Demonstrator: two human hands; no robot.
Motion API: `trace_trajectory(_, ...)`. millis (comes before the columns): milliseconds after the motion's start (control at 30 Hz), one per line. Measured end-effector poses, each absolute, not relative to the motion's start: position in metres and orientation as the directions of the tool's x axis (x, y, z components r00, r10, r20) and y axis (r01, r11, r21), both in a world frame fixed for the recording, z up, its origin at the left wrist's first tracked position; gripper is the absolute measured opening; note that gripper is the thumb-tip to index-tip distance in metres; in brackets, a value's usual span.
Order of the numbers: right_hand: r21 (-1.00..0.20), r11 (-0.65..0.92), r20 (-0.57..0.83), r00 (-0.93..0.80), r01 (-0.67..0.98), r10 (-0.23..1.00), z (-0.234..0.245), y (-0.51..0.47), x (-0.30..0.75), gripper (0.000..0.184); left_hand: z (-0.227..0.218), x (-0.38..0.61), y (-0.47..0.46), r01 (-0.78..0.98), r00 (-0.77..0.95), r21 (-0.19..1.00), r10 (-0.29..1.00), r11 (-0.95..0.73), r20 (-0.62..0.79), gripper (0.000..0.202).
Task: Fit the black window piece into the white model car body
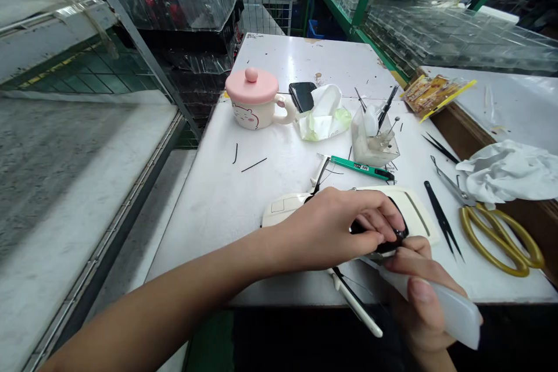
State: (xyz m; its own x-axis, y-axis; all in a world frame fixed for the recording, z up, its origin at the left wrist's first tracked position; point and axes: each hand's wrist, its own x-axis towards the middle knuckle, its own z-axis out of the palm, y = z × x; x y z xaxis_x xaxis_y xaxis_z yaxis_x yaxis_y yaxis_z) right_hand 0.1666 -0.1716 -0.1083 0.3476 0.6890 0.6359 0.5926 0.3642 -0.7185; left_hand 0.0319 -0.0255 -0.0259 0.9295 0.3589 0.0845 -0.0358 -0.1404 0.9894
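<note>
My left hand [344,226] reaches across from the lower left and curls its fingers around a small black part [394,238], which rests on a cream plastic tray [418,209] at the table's front edge. My right hand [421,296] is closed on a translucent white tool [453,311], whose tip points up-left at the black part. The part is mostly hidden under my fingers.
On the white table [226,197] stand a pink lidded mug [255,99], a black phone [302,95], crumpled tissue [325,113], a clear cup of tools [374,139] and a green knife [357,167]. Black tweezers [441,218], gold scissors [497,226] and a white cloth [510,168] lie right.
</note>
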Motion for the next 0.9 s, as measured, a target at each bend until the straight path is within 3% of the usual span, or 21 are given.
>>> trace_trajectory(433,-0.659,0.432,0.695,0.280,0.615,0.662,-0.1092,-0.1678,0.1678,0.016,-0.0235,0.0319,-0.0258,-0.013,0.930,0.977,0.356,-0.214,0.090,0.024)
trace_trajectory(900,-0.678,0.419,0.680,0.298,0.604,0.670,-0.1102,-0.1694,0.1668,0.017,-0.0226,0.0319,-0.0247,-0.002,0.938,0.975,0.338,-0.220,0.079,0.022)
